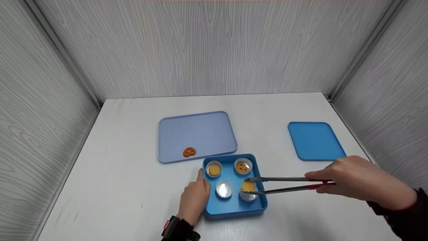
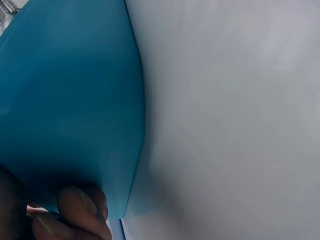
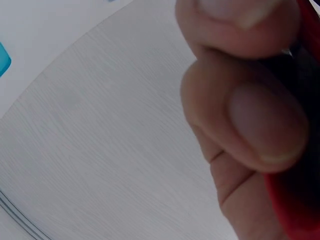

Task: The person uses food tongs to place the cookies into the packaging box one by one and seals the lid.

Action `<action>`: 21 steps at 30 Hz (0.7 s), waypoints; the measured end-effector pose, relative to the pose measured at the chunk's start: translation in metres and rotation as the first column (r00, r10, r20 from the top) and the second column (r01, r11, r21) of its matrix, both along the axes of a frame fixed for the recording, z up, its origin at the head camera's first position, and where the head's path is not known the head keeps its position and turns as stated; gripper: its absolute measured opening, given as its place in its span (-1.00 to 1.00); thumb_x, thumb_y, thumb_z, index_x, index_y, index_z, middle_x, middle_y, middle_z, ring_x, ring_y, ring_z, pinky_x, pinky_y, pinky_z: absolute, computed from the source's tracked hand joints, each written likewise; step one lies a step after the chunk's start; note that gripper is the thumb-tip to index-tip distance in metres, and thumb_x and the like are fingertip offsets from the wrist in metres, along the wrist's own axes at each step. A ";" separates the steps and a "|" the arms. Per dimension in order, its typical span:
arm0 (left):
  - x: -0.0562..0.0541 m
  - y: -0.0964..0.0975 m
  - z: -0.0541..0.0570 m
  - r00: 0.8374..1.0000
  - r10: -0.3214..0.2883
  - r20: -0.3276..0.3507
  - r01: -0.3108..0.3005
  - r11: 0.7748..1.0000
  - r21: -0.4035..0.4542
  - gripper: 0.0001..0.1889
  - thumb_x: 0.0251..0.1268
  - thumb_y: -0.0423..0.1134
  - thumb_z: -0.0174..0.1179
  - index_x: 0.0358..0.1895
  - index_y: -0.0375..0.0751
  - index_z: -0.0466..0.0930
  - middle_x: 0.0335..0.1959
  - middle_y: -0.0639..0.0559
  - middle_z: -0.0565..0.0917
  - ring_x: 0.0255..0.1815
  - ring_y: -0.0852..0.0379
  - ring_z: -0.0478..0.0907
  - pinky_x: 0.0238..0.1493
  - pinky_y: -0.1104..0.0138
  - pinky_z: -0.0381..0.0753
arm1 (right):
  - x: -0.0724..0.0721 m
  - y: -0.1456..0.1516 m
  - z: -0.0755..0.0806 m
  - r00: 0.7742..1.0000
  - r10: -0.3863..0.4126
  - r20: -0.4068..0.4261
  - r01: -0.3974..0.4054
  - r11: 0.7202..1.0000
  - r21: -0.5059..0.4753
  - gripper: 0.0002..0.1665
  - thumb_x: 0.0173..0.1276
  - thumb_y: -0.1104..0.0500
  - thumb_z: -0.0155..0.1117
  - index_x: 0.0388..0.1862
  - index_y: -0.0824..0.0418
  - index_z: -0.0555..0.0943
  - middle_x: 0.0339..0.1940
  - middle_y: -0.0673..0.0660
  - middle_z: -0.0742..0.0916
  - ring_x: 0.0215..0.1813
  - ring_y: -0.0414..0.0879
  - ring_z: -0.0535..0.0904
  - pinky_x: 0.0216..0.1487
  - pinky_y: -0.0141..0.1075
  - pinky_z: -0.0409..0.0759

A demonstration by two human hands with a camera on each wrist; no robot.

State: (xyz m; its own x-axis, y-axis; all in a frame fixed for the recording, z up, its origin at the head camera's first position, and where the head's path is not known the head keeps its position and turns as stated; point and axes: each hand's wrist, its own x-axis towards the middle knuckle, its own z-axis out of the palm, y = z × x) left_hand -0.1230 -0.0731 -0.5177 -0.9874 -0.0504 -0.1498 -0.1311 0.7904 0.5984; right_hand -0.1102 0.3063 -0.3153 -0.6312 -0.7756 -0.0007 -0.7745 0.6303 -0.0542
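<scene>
My right hand grips red-handled metal tongs; in the right wrist view, fingers bend around the red handle. The tong tips stand either side of a yellow cookie, which overlaps the front right foil cup. Against the left wall of a blue square box, my left hand holds its side, with curled fingertips at the wall in the left wrist view. The back left cup contains a yellow piece, the back right cup a brown dotted cookie. The front left cup shows bare foil.
Behind the box lies a pale lavender-blue tray with a small brown pretzel near its front edge. A flat blue tray lies at the right of the white table. Grey wood-grain panels enclose the back and sides.
</scene>
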 end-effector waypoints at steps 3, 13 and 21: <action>0.000 0.000 0.001 1.000 0.003 0.007 -0.003 1.000 0.001 -0.43 0.60 -0.14 -0.07 0.51 -0.40 0.29 -0.68 -0.04 0.47 -0.63 0.07 0.45 -0.49 0.15 0.43 | 0.000 -0.002 0.002 1.000 0.003 0.013 -0.004 1.000 0.027 -0.65 0.12 0.09 0.61 -0.10 -0.12 0.74 -0.57 -0.38 0.62 -0.55 -0.52 0.34 -0.60 -0.48 0.28; -0.001 0.000 0.002 1.000 -0.003 0.022 0.003 1.000 -0.003 -0.43 0.61 -0.13 -0.07 0.52 -0.39 0.27 -0.70 -0.03 0.46 -0.64 0.07 0.44 -0.51 0.17 0.40 | 0.000 -0.016 0.004 0.998 -0.012 0.061 0.006 0.995 0.098 -0.67 0.13 0.10 0.61 -0.10 -0.08 0.77 -0.59 -0.34 0.64 -0.55 -0.50 0.38 -0.57 -0.45 0.35; 0.001 0.000 0.002 1.000 0.001 0.004 -0.001 1.000 -0.005 -0.43 0.61 -0.14 -0.07 0.52 -0.38 0.28 -0.72 -0.02 0.45 -0.66 0.09 0.41 -0.55 0.22 0.32 | 0.000 -0.021 0.002 1.000 0.022 -0.003 -0.021 0.994 0.112 -0.70 0.10 0.10 0.62 -0.18 -0.09 0.73 -0.65 -0.33 0.57 -0.58 -0.48 0.30 -0.60 -0.47 0.26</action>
